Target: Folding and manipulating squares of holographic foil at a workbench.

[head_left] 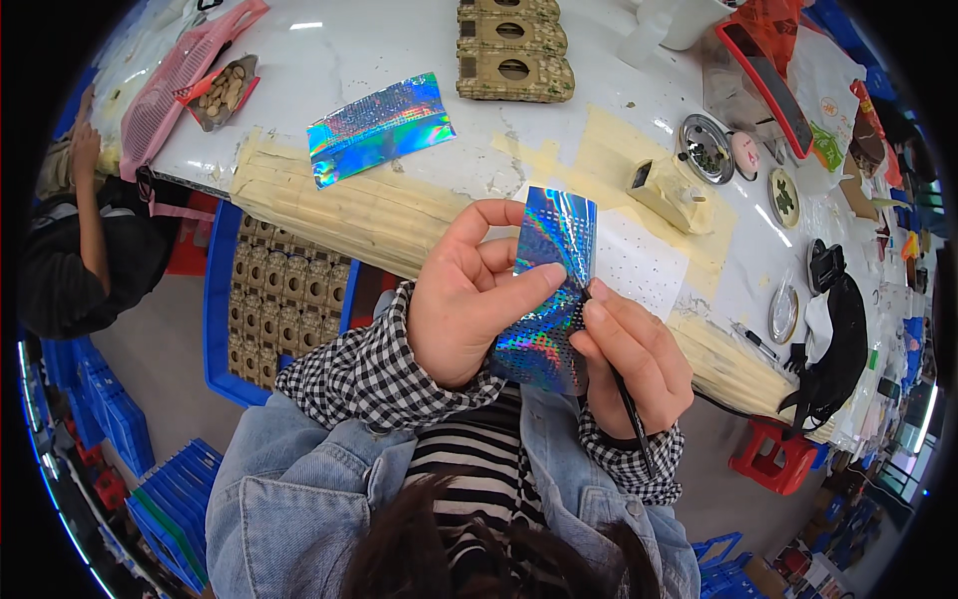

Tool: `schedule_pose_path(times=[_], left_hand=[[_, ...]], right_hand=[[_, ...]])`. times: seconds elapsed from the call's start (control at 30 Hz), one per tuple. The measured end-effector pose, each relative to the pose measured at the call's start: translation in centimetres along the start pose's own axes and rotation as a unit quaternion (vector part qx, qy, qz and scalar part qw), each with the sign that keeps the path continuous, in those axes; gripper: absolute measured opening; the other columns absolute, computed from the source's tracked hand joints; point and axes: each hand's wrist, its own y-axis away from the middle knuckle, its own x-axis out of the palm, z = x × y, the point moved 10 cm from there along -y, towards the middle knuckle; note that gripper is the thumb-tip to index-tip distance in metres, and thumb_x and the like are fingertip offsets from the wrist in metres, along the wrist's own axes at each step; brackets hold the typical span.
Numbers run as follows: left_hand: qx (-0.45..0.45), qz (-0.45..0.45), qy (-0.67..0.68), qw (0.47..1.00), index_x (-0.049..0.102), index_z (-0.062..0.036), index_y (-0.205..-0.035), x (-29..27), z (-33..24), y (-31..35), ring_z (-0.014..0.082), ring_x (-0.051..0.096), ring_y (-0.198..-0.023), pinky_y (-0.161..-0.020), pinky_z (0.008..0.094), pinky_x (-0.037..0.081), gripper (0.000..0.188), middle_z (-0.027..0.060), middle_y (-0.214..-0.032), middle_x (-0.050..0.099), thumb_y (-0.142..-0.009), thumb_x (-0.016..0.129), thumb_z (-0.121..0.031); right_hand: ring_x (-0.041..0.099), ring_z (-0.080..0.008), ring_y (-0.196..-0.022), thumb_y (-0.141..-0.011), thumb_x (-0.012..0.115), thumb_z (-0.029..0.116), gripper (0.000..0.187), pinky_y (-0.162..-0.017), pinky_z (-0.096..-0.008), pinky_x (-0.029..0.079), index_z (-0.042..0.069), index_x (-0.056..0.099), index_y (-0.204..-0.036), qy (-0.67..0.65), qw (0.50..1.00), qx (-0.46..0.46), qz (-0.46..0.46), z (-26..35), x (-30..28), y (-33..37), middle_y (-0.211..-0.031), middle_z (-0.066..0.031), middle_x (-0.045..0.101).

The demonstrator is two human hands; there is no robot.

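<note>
A shiny blue holographic sheet (555, 235) covered in rows of small dots is held up in front of me. My left hand (477, 290) grips it from the left, thumb pressed flat on its face and fingers behind. At the sheet's right edge, my right hand (639, 364) pinches slim black tweezers (631, 404); their tips are at the sheet, partly hidden by my fingers. Just behind, on the table, lies a white paper (644, 262) sprinkled with tiny dark specks. A second holographic sheet (381, 130) rests flat farther left.
Camouflage-patterned pieces with oval holes (513, 70) stand at the far side of the white table. Yellowish tape (329, 215) covers its front edge. A blue crate (222, 329) of similar pieces sits lower left. Round dishes (706, 148) and a red-edged phone (766, 90) are to the right.
</note>
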Motion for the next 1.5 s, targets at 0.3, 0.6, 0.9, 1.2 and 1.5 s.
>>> schedule_pose_path(times=[0.3,0.6,0.9,1.2,1.5], left_hand=[[-0.003,0.000,0.001,1.000,0.036,0.0013,-0.120,0.0,0.1,0.0,0.0159,0.063,-0.090,-0.077,0.0275,0.054,0.043,0.0146,-0.101,0.063,-0.084,0.059,0.005],[-0.001,0.003,0.008,1.000,0.035,0.0010,-0.120,-0.1,0.2,0.0,0.0161,0.063,-0.091,-0.079,0.0272,0.053,0.042,0.0151,-0.102,0.063,-0.085,0.058,0.006],[0.132,-0.099,-0.033,0.986,0.035,-0.0002,-0.125,-4.7,-6.0,1.0,0.0206,0.061,-0.098,-0.085,0.0333,0.051,0.044,0.0167,-0.109,0.061,-0.085,0.054,0.005],[0.166,-0.103,-0.026,0.980,0.037,-0.0004,-0.126,-6.2,-7.9,0.7,0.0210,0.063,-0.096,-0.085,0.0346,0.052,0.043,0.0154,-0.108,0.062,-0.086,0.054,0.002],[0.157,-0.104,-0.016,0.982,0.036,-0.0009,-0.126,-6.4,-7.6,0.6,0.0213,0.063,-0.096,-0.083,0.0352,0.053,0.043,0.0161,-0.107,0.062,-0.086,0.054,0.002]], right_hand=[[0.066,-0.0279,-0.087,-0.071,0.074,-0.001,0.034,-0.075,-0.0326,0.055,0.000,0.064,-0.104,-0.024,1.000,0.017,-0.005,-0.5,-0.1,0.3,-0.102,-0.0189,0.065],[0.066,-0.0266,-0.087,-0.074,0.072,-0.001,0.031,-0.076,-0.0316,0.054,-0.001,0.064,-0.104,-0.047,0.998,0.034,-0.025,-1.0,-0.8,0.8,-0.102,-0.0191,0.065],[0.066,-0.0271,-0.084,-0.073,0.072,0.000,0.023,-0.077,-0.0335,0.054,0.000,0.066,-0.095,0.055,0.994,0.091,-0.036,-4.0,-2.2,2.7,-0.089,-0.0154,0.067],[0.065,-0.0269,-0.087,-0.067,0.076,0.005,0.025,-0.080,-0.0398,0.055,0.001,0.066,-0.090,0.172,0.985,0.024,0.007,-4.5,0.0,2.8,-0.086,-0.0119,0.067],[0.058,-0.0292,-0.101,-0.070,0.073,0.006,0.027,-0.088,-0.0448,0.050,0.000,0.062,-0.094,0.195,0.973,-0.008,0.124,-3.8,1.7,1.5,-0.092,-0.0118,0.066]])
